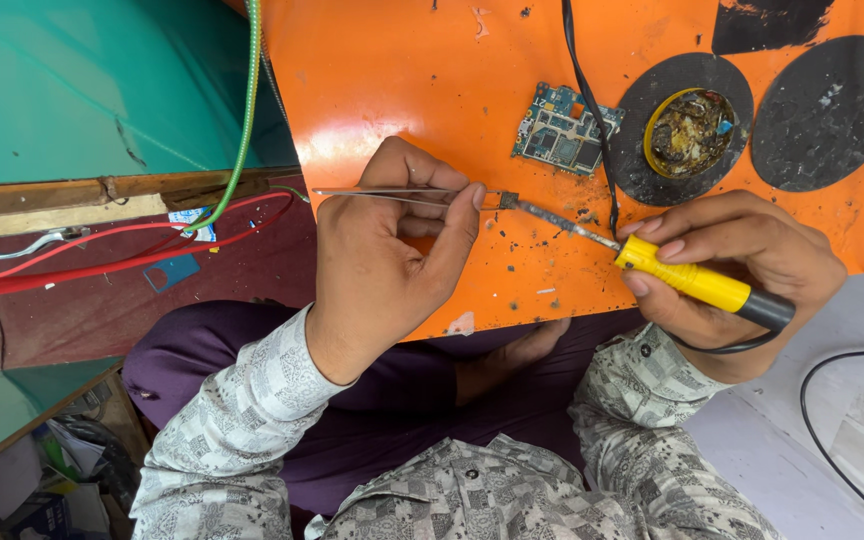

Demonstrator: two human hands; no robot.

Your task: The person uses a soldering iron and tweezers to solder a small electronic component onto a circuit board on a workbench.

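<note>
Over the orange worktop (402, 60) the left hand (387, 265) was pinched tight on metal tweezers (392, 193), and their tips gripped a tiny component (508, 200) just above the surface. The right hand (742, 265) was wrapped around the yellow-handled soldering iron (687, 280), its grey tip (552, 220) angled in and touching that component. A blue-green circuit board (562, 130) lay near, just beyond the tip, beside a black cable (592, 120). Further right sat a yellow-rimmed tin of flux (690, 130) on a dark round pad (642, 170).
</note>
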